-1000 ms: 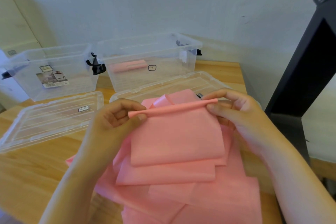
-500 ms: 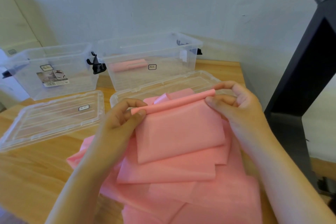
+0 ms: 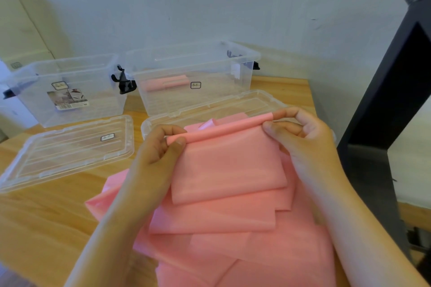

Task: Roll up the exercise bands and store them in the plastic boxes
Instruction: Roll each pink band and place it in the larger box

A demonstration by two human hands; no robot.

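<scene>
A pink exercise band (image 3: pixel 224 161) hangs in front of me, its top edge wound into a thin roll. My left hand (image 3: pixel 158 147) pinches the roll's left end. My right hand (image 3: pixel 300 133) pinches its right end. Below it lies a pile of more pink bands (image 3: pixel 233 244) on the wooden table (image 3: pixel 46 216). Two clear plastic boxes stand open at the back: the left box (image 3: pixel 67 88) holds only a paper label, and the right box (image 3: pixel 193 77) holds one rolled pink band (image 3: pixel 163 82).
Two clear lids lie flat on the table, one at the left (image 3: pixel 67 149) and one (image 3: pixel 210 109) in front of the right box, partly under the bands. A black metal frame (image 3: pixel 382 123) rises at the right. A wall stands close behind the boxes.
Both hands have lifted the band's rolled edge a little up and to the right, and the roll has turned slightly tighter. The boxes and lids have not moved.
</scene>
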